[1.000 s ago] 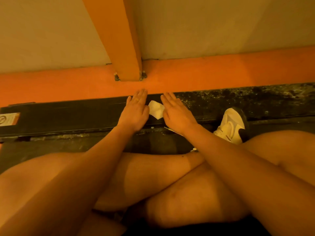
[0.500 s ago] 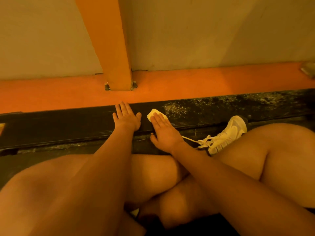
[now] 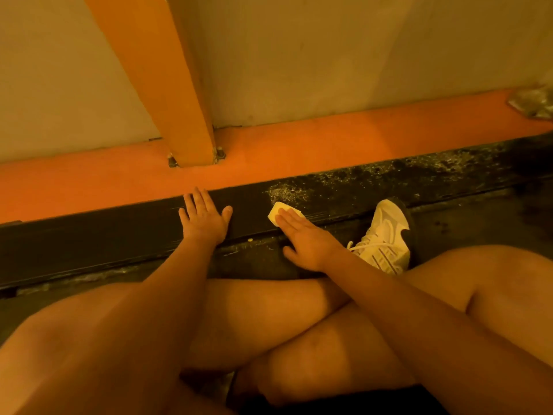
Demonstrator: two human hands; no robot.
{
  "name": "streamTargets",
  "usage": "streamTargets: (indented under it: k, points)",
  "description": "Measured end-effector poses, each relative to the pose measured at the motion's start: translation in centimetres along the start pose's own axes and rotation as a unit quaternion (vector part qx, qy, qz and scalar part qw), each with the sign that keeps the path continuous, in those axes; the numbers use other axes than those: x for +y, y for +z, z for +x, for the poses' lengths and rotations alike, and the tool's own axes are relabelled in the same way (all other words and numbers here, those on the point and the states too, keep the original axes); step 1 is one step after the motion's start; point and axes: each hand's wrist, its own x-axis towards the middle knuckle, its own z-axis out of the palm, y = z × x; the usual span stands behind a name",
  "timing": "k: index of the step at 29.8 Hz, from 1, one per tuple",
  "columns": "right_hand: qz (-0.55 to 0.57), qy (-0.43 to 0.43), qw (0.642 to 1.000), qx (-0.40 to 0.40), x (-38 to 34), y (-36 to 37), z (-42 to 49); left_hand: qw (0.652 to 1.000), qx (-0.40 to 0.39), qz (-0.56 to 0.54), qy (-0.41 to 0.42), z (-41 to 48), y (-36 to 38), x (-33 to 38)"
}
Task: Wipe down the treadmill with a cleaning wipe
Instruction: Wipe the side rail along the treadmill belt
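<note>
I sit cross-legged beside the treadmill's black side rail (image 3: 119,232), which runs left to right across the view. My right hand (image 3: 305,238) lies flat with straight fingers, pressing a small pale cleaning wipe (image 3: 279,213) onto the rail. Only the wipe's far edge shows past my fingertips. My left hand (image 3: 203,218) rests flat on the rail a short way to the left, fingers spread, holding nothing. To the right of the wipe the rail is speckled with pale dust (image 3: 389,175).
An orange upright post (image 3: 167,85) is bolted to the orange base strip (image 3: 329,145) behind the rail, against a pale wall. My white sneaker (image 3: 386,235) sits just right of my right hand. My bare legs fill the foreground.
My hands have moved apart: the right one slid the wipe rightward along the rail toward the dusty patch, while the left stayed flat on the rail.
</note>
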Motion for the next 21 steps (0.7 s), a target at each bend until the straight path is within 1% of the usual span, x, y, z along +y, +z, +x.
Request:
streamTargets:
  k: [3,7,9,12,17,19,21]
  points:
    - [-0.009,0.001,1.000,-0.017,0.2,-1.0,0.2,1.000,-0.007,0.004,0.009,0.2,-0.2,0.0]
    - [-0.032,-0.056,0.998,-0.026,-2.5,-0.9,1.4,0.992,-0.019,0.043,0.115,-0.3,0.1,1.3]
    - [-0.035,-0.065,0.997,-0.026,-2.6,-0.6,1.6,0.993,-0.016,0.044,0.106,-0.6,0.4,2.6]
    - [-0.005,-0.021,0.999,-0.030,-0.8,-1.2,1.2,0.997,-0.019,0.036,0.064,-0.5,0.5,3.8]
    - [0.021,0.127,0.990,-0.056,3.1,-2.7,-0.1,0.998,0.004,0.036,0.059,-1.0,1.1,3.7]
    - [0.039,0.129,0.989,-0.051,2.5,-2.5,-0.3,0.998,0.018,0.031,0.053,-1.2,1.6,3.7]
    - [0.052,0.089,0.993,-0.050,0.6,-1.6,-0.1,0.998,0.025,0.028,0.048,-1.3,1.8,3.8]
